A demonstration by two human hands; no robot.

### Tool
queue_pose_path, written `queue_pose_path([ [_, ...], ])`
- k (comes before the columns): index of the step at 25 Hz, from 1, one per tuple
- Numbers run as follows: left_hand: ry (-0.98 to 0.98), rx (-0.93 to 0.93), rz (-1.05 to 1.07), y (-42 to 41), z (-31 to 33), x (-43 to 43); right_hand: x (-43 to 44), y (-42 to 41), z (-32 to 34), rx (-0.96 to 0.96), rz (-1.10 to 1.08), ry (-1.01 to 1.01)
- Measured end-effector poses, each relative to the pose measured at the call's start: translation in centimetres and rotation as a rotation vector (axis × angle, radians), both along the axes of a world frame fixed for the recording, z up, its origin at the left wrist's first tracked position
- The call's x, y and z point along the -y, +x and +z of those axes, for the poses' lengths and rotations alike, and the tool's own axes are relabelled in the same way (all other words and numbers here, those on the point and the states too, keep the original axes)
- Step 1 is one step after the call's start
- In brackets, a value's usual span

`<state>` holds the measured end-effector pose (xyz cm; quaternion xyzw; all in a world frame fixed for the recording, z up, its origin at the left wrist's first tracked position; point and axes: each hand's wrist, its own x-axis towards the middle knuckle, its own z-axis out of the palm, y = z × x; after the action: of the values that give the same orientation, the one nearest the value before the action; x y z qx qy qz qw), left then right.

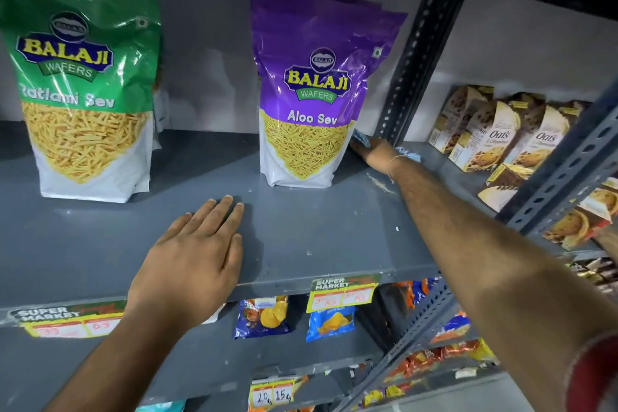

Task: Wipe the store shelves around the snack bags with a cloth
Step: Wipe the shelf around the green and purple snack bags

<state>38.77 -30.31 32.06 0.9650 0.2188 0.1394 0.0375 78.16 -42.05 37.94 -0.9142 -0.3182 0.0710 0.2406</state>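
Note:
A grey metal shelf (301,231) holds a green Ratlami Sev bag (83,84) at the left and a purple Aloo Sev bag (311,94) in the middle, both upright. My left hand (197,251) lies flat, palm down, on the shelf's front part between the two bags, fingers apart and holding nothing. My right hand (376,152) reaches deep to the back right, just beside the purple bag, pressing a light blue cloth (363,138) onto the shelf near the upright post. Only scraps of the cloth show around the hand.
A dark perforated post (414,53) stands at the shelf's back right corner. Oats cookie boxes (495,134) fill the neighbouring shelf to the right. Below, small chip packets (264,316) and price tags (341,293) line the lower shelves. White specks dot the shelf surface.

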Motion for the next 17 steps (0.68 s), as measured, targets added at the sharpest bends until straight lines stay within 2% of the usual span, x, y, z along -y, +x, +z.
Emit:
queue_pose_path([
  [7,0.005,-0.001,0.023,0.0,0.1,0.3,6.4,-7.1,-0.8,-0.077,0.167,0.052],
  [11,-0.010,0.006,0.024,0.1,0.3,0.4,11.6,-11.3,-1.2,-0.045,0.229,0.065],
  [14,-0.017,0.002,0.017,0.0,0.4,0.3,11.4,-11.8,-0.4,-0.100,0.154,0.114],
  [17,-0.010,-0.007,0.019,-0.1,0.6,0.4,9.4,-9.7,0.0,0.008,0.017,0.186],
])
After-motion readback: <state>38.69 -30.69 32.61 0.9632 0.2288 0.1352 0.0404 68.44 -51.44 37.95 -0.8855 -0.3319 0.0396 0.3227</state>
